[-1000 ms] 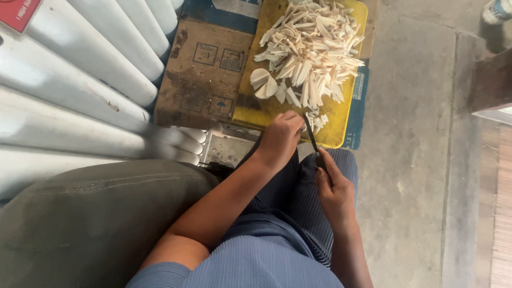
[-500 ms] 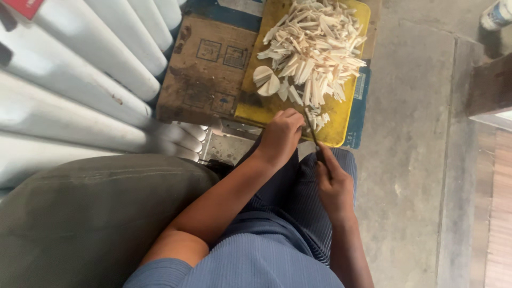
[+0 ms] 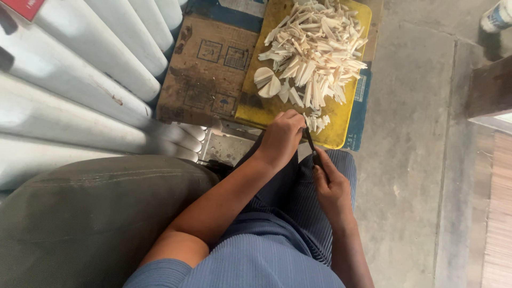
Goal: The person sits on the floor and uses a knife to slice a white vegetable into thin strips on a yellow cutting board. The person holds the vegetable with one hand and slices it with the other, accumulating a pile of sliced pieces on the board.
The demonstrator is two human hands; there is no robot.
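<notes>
A yellow cutting board (image 3: pixel 349 136) lies on the floor ahead of my knees, piled with pale cut strips (image 3: pixel 314 53) and a few half-round slices (image 3: pixel 268 82). My left hand (image 3: pixel 281 137) is curled at the board's near edge, fingers bent down over a small piece I cannot see clearly. My right hand (image 3: pixel 332 184) grips the dark handle of a knife (image 3: pixel 310 144), whose blade points up toward the board right beside my left fingers. A small heap of short strips (image 3: pixel 318 121) sits just beyond the blade.
Flattened brown cardboard (image 3: pixel 205 69) lies left of the board. Thick white stalks (image 3: pixel 80 80) are stacked at the left. A dark green sack or cushion (image 3: pixel 80 218) sits at lower left. Concrete floor (image 3: pixel 416 160) stretches right, with a wooden edge (image 3: pixel 488 88) beyond.
The view has shifted slightly. Both hands stay at the board's near edge, with the knife blade working next to my left fingers.
</notes>
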